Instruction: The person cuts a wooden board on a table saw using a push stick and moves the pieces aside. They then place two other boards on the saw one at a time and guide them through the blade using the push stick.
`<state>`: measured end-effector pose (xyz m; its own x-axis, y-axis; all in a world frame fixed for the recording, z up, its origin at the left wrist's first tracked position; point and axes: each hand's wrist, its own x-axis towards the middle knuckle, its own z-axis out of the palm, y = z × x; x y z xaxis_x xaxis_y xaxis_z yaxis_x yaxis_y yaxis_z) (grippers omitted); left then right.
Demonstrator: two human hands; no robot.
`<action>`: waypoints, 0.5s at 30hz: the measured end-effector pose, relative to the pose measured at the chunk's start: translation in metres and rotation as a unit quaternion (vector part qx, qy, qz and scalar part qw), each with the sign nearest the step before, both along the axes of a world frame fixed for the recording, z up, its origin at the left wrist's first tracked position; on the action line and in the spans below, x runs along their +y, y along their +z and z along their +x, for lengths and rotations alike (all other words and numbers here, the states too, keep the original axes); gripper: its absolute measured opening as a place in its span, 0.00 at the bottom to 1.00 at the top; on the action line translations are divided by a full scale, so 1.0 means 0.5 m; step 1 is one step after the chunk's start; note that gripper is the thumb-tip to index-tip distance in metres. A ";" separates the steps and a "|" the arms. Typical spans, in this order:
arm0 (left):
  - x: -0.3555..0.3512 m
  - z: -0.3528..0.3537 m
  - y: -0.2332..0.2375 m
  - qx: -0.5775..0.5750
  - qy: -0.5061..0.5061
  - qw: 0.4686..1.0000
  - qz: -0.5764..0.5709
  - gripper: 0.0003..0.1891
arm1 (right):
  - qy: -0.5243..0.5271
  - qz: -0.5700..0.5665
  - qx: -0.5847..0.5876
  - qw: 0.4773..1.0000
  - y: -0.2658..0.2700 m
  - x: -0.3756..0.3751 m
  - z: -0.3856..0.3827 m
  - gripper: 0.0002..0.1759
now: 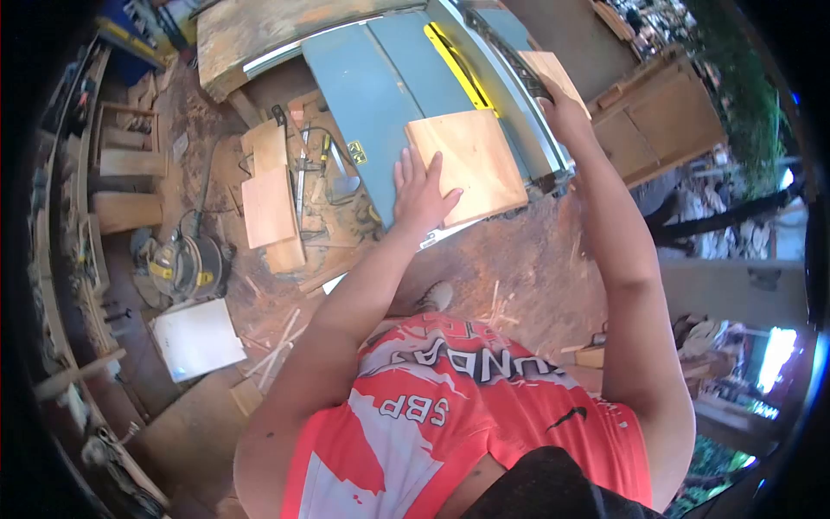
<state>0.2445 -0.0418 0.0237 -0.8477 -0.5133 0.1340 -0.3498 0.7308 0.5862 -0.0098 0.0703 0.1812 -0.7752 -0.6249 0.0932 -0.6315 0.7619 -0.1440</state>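
We have our left hand laid flat and unclenched at the near left part of a light wooden board, fingers slightly spread, the thumb reaching over its face. The board lies on the blue-grey saw table, at its near end, between our left hand and the long metal fence. It is a broad, nearly rectangular piece, pale tan with a warm yellowish tint; we see soft grain, a few small darker marks and a gently rounded far left corner. Its far edge meets the end of the yellow strip.

Our right hand is past the fence, by a second pale board. Its fingers are partly hidden, so we cannot tell whether they grip that board or only rest against it.

To the left of the saw table, we see more pale wood pieces among tools, with a round yellow-marked machine farther left and a white panel just nearer to us.
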 end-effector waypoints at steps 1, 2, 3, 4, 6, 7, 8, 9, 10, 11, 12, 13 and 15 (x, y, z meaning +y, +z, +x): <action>0.002 -0.004 0.003 -0.004 -0.016 1.000 -0.007 0.39 | -0.019 -0.086 -0.002 0.996 0.006 0.046 0.037 0.23; 0.008 -0.010 0.004 -0.031 -0.012 0.999 -0.019 0.41 | -0.004 -0.130 -0.016 0.991 -0.033 0.124 0.044 0.21; 0.015 -0.020 0.004 -0.058 -0.008 0.998 -0.031 0.43 | 0.010 -0.174 -0.028 0.984 -0.076 0.200 0.061 0.20; 0.024 -0.039 0.002 -0.060 -0.023 0.997 -0.038 0.43 | -0.051 -0.203 -0.119 0.971 -0.062 0.243 0.141 0.17; 0.048 -0.074 -0.010 -0.071 0.010 0.997 -0.033 0.45 | -0.140 -0.264 -0.190 0.935 -0.076 0.329 0.300 0.11; 0.057 -0.084 -0.010 -0.075 -0.002 0.996 -0.039 0.45 | -0.167 -0.296 -0.169 0.925 -0.124 0.369 0.351 0.08; 0.065 -0.093 -0.007 -0.080 0.029 0.996 -0.039 0.45 | -0.206 -0.337 -0.196 0.898 -0.179 0.406 0.403 0.08; 0.070 -0.105 -0.006 -0.083 0.058 0.994 -0.038 0.45 | -0.244 -0.377 -0.219 0.866 -0.224 0.434 0.446 0.09; 0.072 -0.120 -0.011 -0.084 0.044 0.994 -0.047 0.45 | -0.256 -0.386 -0.217 0.859 -0.247 0.446 0.481 0.09; 0.076 -0.126 -0.021 -0.062 0.052 0.995 -0.056 0.46 | -0.303 -0.406 -0.255 0.823 -0.267 0.453 0.522 0.10; 0.082 -0.122 -0.033 -0.040 0.062 0.995 -0.065 0.47 | -0.346 -0.425 -0.293 0.783 -0.285 0.458 0.557 0.10; 0.078 -0.117 -0.028 -0.042 0.052 0.995 -0.072 0.47 | -0.354 -0.432 -0.294 0.776 -0.302 0.458 0.575 0.10; 0.054 -0.099 -0.011 0.004 -0.006 1.000 0.012 0.51 | -0.362 -0.514 -0.325 0.707 -0.335 0.465 0.591 0.11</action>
